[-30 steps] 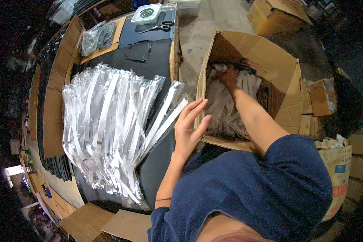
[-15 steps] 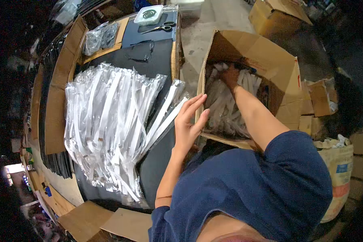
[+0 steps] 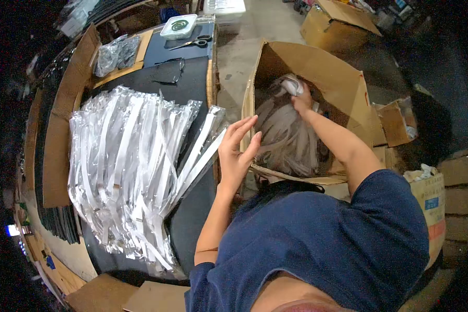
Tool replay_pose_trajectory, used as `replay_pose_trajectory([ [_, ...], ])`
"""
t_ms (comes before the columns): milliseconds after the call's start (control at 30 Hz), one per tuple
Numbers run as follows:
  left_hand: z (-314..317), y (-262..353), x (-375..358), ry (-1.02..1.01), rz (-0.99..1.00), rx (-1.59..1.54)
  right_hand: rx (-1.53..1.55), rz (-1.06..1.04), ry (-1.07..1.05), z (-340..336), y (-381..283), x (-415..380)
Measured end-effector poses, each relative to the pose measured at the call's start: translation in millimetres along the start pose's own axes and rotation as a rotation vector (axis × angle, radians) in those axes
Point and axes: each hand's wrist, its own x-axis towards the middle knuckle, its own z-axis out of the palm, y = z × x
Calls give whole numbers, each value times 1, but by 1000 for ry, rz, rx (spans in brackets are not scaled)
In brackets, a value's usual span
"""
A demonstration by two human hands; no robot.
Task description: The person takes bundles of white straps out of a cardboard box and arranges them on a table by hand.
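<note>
My right hand (image 3: 303,100) is inside a tall open cardboard box (image 3: 343,96), its fingers closed round a bent bunch of white strips (image 3: 292,85). Below it, a heap of similar pale strips (image 3: 288,135) lies in the box. My left hand (image 3: 237,148) has its fingers stretched out and thumb apart, the fingertips at the box's near left edge. Beside that hand, on a black-topped table (image 3: 192,218), many white strips in clear plastic sleeves (image 3: 125,166) are spread in a thick layer, and a few stick out toward the box.
Scissors (image 3: 192,42), a white tub (image 3: 179,27) with a dark coil, thin black cord (image 3: 174,73) and a plastic bag (image 3: 116,54) lie at the table's far end. A cardboard wall (image 3: 70,125) lines its left side. A printed sack (image 3: 429,208) stands at right.
My right hand has lifted slightly within the box and now has a bent bunch of white strips in it. The left hand stays at the box edge. The whole view has shifted a little.
</note>
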Motion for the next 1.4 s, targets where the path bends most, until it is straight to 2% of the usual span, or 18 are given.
replay_pose_trajectory([
  [67, 1, -3, -1, 16, -3, 19, -456, -135, 53, 0, -26, -10],
  [100, 0, -1, -1, 10, -12, 15, -445, -86, 52, 0, -33, -11],
  [233, -4, 3, 1, -7, 13, 37, -329, -149, -7, -9, -59, -20],
  [300, -8, 6, 5, -27, 47, 73, -144, -355, -137, -16, -76, -21],
  [400, -19, 18, 23, -26, 176, 177, -73, -474, -201, -27, -123, -33],
  [633, 11, 39, 82, -231, 390, 293, -228, -737, -190, -44, -203, -53],
  [733, 31, 19, 121, -302, 412, 335, -189, -761, -229, -50, -228, -68],
  [800, 42, 16, 138, -442, 349, 308, -187, -778, -222, -55, -234, -70],
  [833, 49, 18, 141, -487, 204, 196, -186, -791, -220, -58, -237, -71],
  [933, 63, 24, 148, -611, 216, 37, -88, -759, -213, -65, -241, -75],
  [967, 69, 22, 147, -510, 308, 36, -85, -758, -207, -68, -242, -75],
  [1000, 70, 26, 149, -516, 307, 39, -73, -753, -180, -72, -243, -75],
  [1067, 68, 35, 159, -569, 6, -63, -54, -741, -152, -78, -243, -75],
  [1100, 70, 40, 166, -544, 58, -76, -58, -758, -113, -80, -244, -75],
  [1200, 61, 97, 171, -636, -106, -162, -111, -736, -58, -89, -238, -72],
  [1267, 65, 115, 179, -600, -27, -110, 122, -588, -153, -90, -237, -74],
  [1333, 62, 142, 188, -635, 14, 2, 55, -557, -253, -95, -253, -82],
  [1400, 61, 144, 206, -566, 143, 177, -8, -529, -356, -98, -257, -86],
])
